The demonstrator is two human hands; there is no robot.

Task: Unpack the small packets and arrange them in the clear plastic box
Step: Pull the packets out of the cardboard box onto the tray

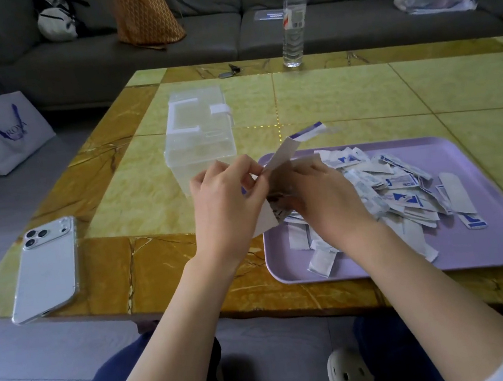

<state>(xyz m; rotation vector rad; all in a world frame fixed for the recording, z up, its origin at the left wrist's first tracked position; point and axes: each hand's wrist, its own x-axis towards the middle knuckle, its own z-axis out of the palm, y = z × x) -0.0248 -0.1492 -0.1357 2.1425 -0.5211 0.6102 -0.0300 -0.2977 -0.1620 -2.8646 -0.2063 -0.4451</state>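
Observation:
A heap of small white-and-blue packets [395, 189] lies on a lilac tray [493, 240] at the right of the table. Above the tray's left edge both hands hold one packet wrapper [286, 150], a long white strip with a blue end sticking up and to the right. My left hand [229, 200] pinches its near side; my right hand [325, 193] grips the other side, its fingers partly hidden by the paper. The clear plastic box [197, 133], lid closed with a white handle and latch, stands just beyond my left hand.
A white phone [46, 267] lies face down at the table's near left corner. A water bottle [292, 20] and keys [228, 71] are at the far edge. Behind is a grey sofa with bags; a white paper bag [0, 135] stands on the floor left.

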